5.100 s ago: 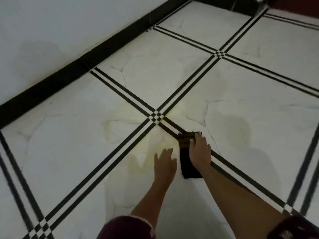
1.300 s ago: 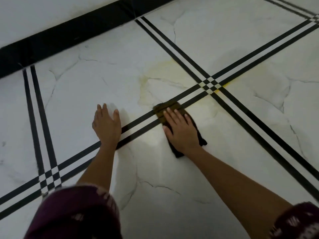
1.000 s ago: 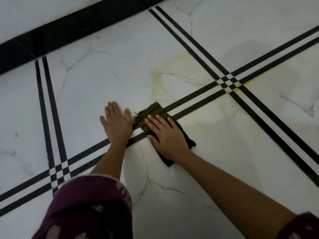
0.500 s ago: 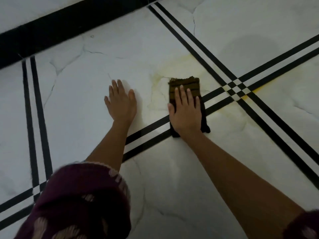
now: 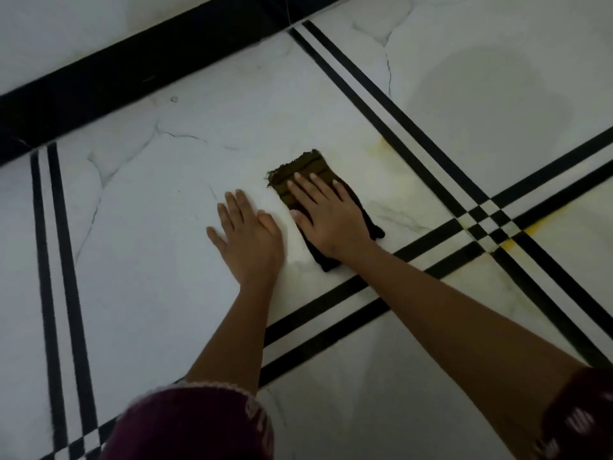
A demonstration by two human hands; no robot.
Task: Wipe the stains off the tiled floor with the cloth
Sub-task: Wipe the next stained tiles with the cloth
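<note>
A dark olive-brown folded cloth [image 5: 303,169] lies flat on the white tiled floor [image 5: 166,227]. My right hand [image 5: 328,217] presses on it with straight fingers, covering its middle. My left hand [image 5: 248,237] rests flat on the tile just left of the cloth, fingers straight, holding nothing. Yellowish stains show to the right: a faint one [image 5: 381,147] beside the black double stripe, and a brighter streak [image 5: 537,224] past the checkered stripe crossing [image 5: 487,220].
A black skirting band [image 5: 132,68] runs along the wall at the top left. Black double stripes cross the floor on the left [image 5: 56,260] and below my arms. A grey damp-looking patch [image 5: 497,84] lies at the upper right.
My right hand has slid the cloth leftwards and turned it, off the yellow stain near the stripe crossing. My left hand stays flat on the tile.
</note>
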